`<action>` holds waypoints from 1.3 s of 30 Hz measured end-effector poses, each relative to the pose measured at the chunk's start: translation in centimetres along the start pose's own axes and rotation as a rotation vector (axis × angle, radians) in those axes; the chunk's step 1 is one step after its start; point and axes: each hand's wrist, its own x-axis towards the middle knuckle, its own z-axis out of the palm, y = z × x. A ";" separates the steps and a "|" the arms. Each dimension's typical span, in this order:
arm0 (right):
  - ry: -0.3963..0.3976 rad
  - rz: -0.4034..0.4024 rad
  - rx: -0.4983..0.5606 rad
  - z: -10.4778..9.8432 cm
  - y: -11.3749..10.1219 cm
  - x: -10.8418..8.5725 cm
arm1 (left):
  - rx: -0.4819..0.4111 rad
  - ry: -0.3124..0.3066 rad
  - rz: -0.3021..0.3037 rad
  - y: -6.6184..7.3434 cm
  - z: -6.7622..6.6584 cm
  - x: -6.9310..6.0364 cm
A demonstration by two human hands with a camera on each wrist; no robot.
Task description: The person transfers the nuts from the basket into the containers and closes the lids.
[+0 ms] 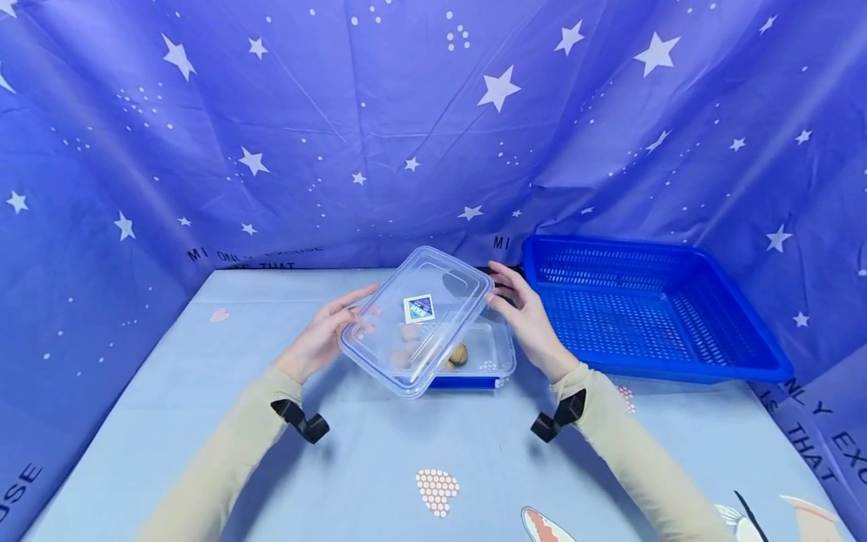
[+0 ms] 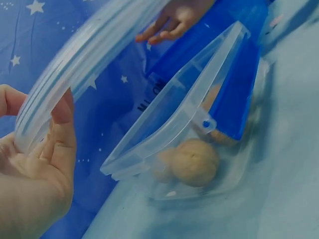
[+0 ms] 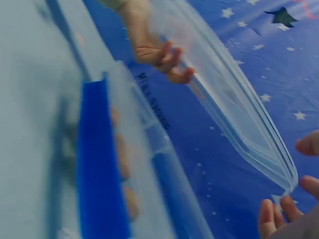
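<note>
My left hand (image 1: 323, 331) pinches the left edge of a clear plastic lid (image 1: 443, 275), thumb on one face and fingers on the other. The lid is tilted above a clear food box (image 1: 504, 342) and bears a blue-and-white sticker (image 1: 418, 309). At the lid's far right corner is my right hand (image 1: 524, 312), fingers spread; in the right wrist view its fingertips (image 3: 289, 204) are at the corner, its thumb apart from it. Several walnuts (image 2: 195, 162) lie inside the uncovered box, partly seen through the lid. A blue latch flap (image 1: 463, 382) runs along the box's front.
A large blue slotted basket (image 1: 650, 369) stands at the back right, close to my right hand. The table wears a light blue printed cloth (image 1: 379, 467). Behind it hangs a blue curtain (image 1: 379, 135) with white stars.
</note>
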 end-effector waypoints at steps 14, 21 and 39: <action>-0.198 0.046 0.126 -0.3 0.1 0.4 | 0.125 -0.085 -0.009 0.7 -0.1 2.1; 0.019 0.024 0.281 -0.1 -0.2 0.3 | -0.038 0.104 0.011 0.1 0.0 1.9; 0.020 0.265 -0.029 0.2 0.6 -0.1 | 0.529 0.210 0.015 -1.2 0.6 1.6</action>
